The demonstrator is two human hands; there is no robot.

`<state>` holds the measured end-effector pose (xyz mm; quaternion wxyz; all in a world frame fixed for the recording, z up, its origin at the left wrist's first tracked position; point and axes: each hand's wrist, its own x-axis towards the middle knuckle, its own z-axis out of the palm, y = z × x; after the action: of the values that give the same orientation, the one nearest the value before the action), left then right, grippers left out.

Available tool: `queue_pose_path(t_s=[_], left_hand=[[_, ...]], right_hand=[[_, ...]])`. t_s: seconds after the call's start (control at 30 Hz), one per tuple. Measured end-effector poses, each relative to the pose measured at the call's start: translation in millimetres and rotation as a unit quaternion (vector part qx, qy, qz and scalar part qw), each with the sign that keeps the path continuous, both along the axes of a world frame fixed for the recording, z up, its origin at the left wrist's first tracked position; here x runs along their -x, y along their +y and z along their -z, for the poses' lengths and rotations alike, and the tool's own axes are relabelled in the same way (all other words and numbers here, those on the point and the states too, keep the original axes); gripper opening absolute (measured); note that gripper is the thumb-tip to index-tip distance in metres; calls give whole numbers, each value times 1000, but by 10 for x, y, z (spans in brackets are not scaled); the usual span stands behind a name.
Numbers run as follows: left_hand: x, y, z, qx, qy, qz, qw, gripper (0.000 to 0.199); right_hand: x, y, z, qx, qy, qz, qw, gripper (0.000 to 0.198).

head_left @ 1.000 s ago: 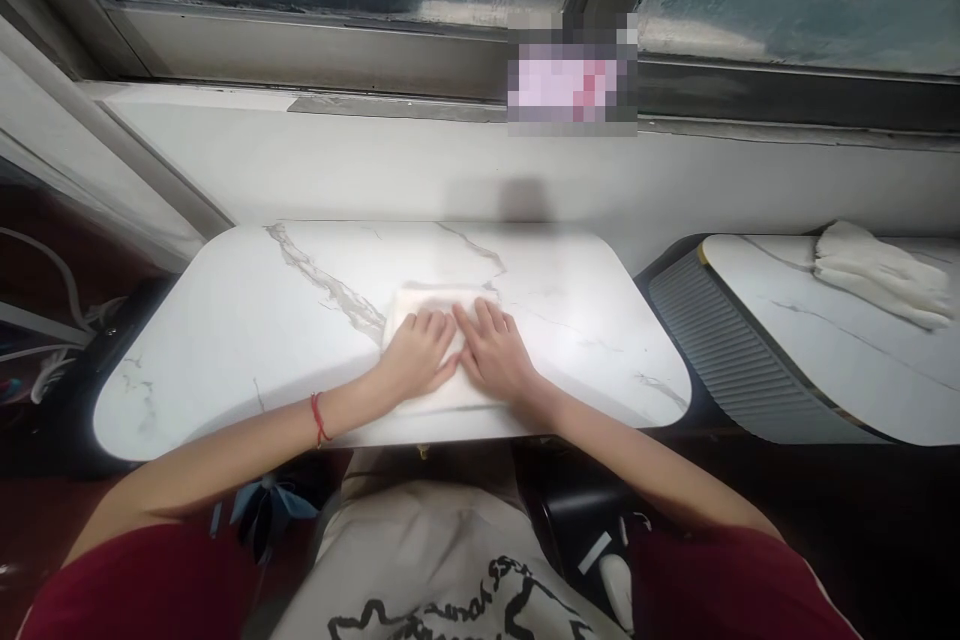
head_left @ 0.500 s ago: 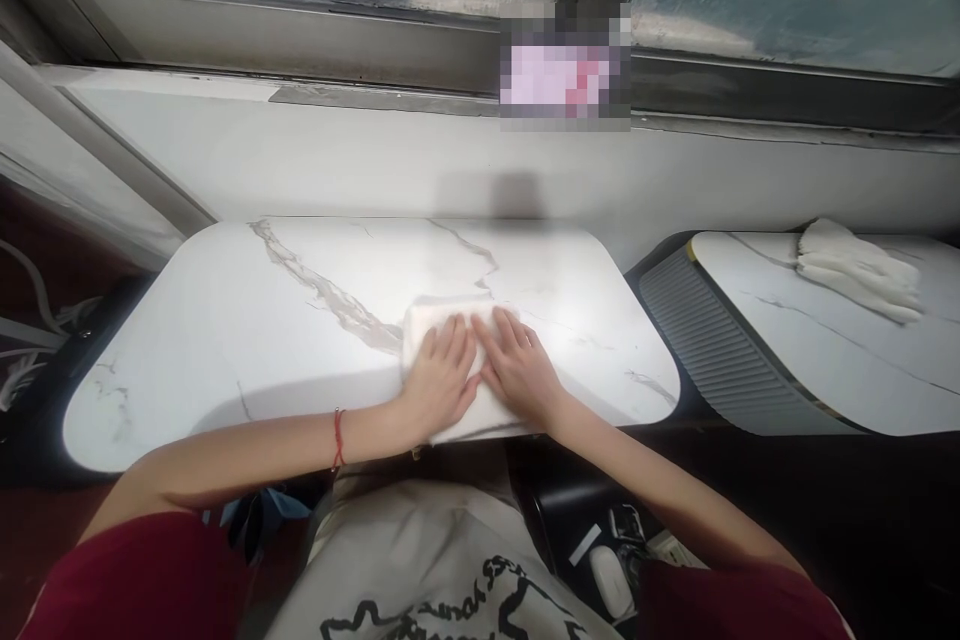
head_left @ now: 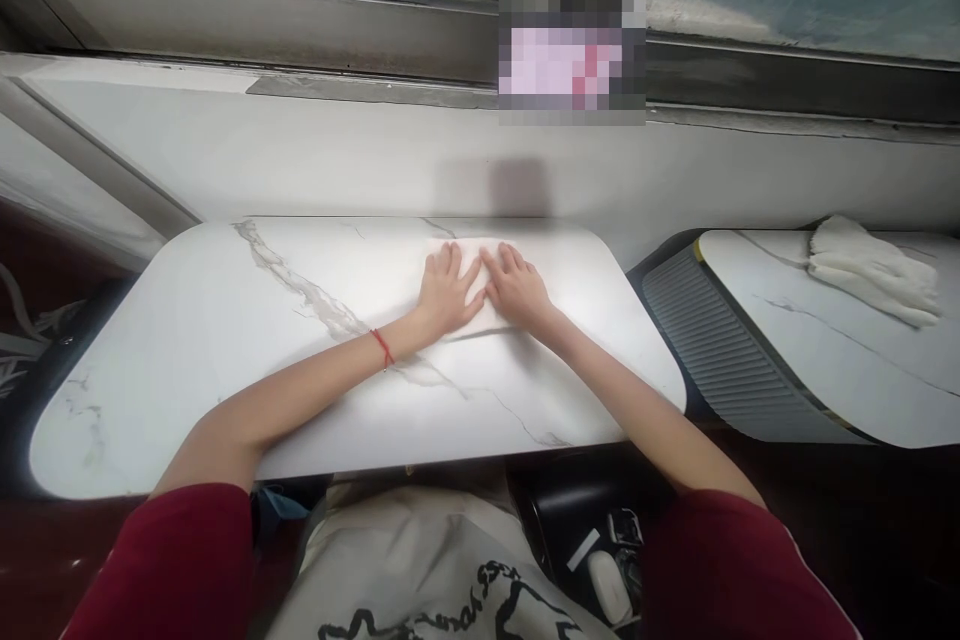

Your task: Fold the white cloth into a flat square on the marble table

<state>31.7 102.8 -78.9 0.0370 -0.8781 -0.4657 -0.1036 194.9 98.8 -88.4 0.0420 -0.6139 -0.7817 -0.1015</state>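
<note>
A folded white cloth lies on a white marble-patterned tabletop, toward its far edge. Pressed flat on the left part of the cloth is my left hand, fingers spread and a red string bracelet at the wrist. My right hand rests flat on the cloth's right part with its fingers stretched out. The two hands almost meet at thumbs and index fingers. Much of the cloth is hidden beneath them.
To the right stands a second marble-patterned table with a ribbed grey side and a crumpled white cloth on top. Behind the tabletop rises a white wall below windows. Small items, one a white rounded object, lie on a black surface below.
Both hands and the folded cloth have slid from the near edge of the tabletop forward toward the wall. The arms are stretched farther out, and the view has shifted slightly.
</note>
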Motion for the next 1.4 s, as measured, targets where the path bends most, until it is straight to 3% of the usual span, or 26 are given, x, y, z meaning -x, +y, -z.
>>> queue_pose_path(t_s=[0.13, 0.3, 0.53, 0.97, 1.4], left_hand=[[-124, 315, 26, -11, -11, 3, 1000, 62], [-249, 653, 46, -25, -29, 10, 999, 60], [-357, 897, 77, -25, -51, -14, 998, 57], [-325, 817, 86, -7, -70, -35, 997, 61], [-301, 507, 74, 31, -52, -22, 998, 64]], right_hand=[[1, 303, -57, 10, 37, 38, 999, 58], [-30, 625, -23, -22, 118, 72, 990, 56], [-133, 906, 23, -37, 130, 84, 987, 56], [-163, 834, 22, -40, 170, 62, 983, 59], [-157, 492, 44, -39, 138, 56, 988, 58]])
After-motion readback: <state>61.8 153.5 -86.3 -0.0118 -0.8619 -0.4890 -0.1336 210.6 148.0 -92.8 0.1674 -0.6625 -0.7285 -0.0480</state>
